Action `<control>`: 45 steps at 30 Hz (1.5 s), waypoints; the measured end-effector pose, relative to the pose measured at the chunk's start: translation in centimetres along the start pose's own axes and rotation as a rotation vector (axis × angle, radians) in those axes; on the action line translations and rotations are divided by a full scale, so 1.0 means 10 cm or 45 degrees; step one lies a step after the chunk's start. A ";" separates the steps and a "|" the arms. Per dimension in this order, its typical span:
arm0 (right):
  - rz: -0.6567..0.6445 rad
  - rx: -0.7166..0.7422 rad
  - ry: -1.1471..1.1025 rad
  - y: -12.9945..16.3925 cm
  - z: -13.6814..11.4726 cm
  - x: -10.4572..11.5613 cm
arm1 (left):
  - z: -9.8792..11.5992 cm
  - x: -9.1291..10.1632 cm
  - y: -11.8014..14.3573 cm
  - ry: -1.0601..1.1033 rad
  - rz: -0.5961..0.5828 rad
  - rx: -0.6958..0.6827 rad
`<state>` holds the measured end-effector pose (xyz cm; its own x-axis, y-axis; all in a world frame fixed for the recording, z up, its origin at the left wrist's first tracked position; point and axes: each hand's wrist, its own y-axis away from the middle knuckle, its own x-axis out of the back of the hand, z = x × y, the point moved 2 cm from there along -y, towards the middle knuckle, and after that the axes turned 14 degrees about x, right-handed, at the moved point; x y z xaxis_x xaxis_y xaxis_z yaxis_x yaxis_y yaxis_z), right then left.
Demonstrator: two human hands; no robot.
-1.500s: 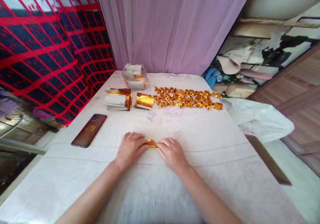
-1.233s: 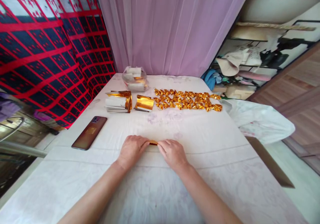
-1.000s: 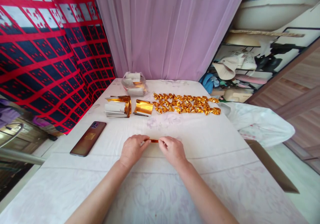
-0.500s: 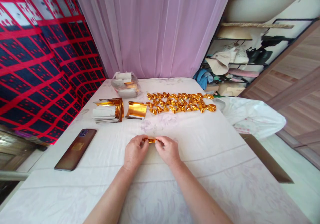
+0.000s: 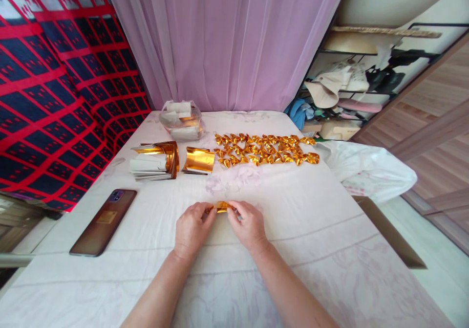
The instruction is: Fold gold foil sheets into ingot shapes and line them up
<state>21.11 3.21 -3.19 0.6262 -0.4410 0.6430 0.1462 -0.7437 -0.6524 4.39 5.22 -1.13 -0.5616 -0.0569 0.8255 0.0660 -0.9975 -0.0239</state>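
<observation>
A small folded strip of gold foil paper (image 5: 222, 207) spans the gap between my hands, just above or on the tablecloth. My left hand (image 5: 195, 224) pinches its left end, and my right hand (image 5: 249, 223) pinches the other. Fingers cover both ends of the strip. Beyond them lie rows of folded gold foil pieces (image 5: 267, 150) at the back right. One curved stack of gold foil sheets (image 5: 199, 160) rests left of the rows. Beside it is a larger pile of gold and white-backed sheets (image 5: 152, 164).
A brown phone (image 5: 104, 222) lies on the white patterned tablecloth (image 5: 293, 279) at left. At the back stands a clear plastic bag (image 5: 183, 121) of more sheets. A white plastic bag (image 5: 370, 169) hangs by the right edge. Behind is a purple curtain (image 5: 227, 39).
The gold strip shows a little more between my fingers, and my hands sit slightly farther apart. The camera view has shifted slightly. Both hands keep their pinch.
</observation>
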 end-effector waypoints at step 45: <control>-0.247 0.137 0.261 0.00 -0.06 0.06 | 0.02 -0.06 0.04 -0.131 0.035 -0.148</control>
<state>21.05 2.64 -2.60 0.4128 -0.3961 0.8202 0.3351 -0.7713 -0.5411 4.94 4.87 -1.51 -0.4727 -0.0857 0.8770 -0.0194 -0.9940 -0.1076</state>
